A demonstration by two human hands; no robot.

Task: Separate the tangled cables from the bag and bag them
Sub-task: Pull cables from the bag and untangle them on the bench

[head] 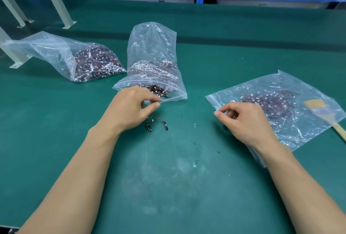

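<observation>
The left hand [129, 108] grip pinches the lip of the upright clear plastic bag [151, 50] of tangled red-black cables [155, 68], at the middle of the green bench [168, 187]. The right hand [245, 121] grip pinches the lip of the flat clear bag [303, 132]. Two loose cables [157, 124] lie between the hands. Best practice is probably to hold one lip open and draw cables out singly.

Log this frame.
left hand pinches mouth of upright clear plastic bag; right hand at flat clear bag; two black cables on green mat

Bare forearms [74, 168] — left hand [131, 106], right hand [247, 121] bare too.
</observation>
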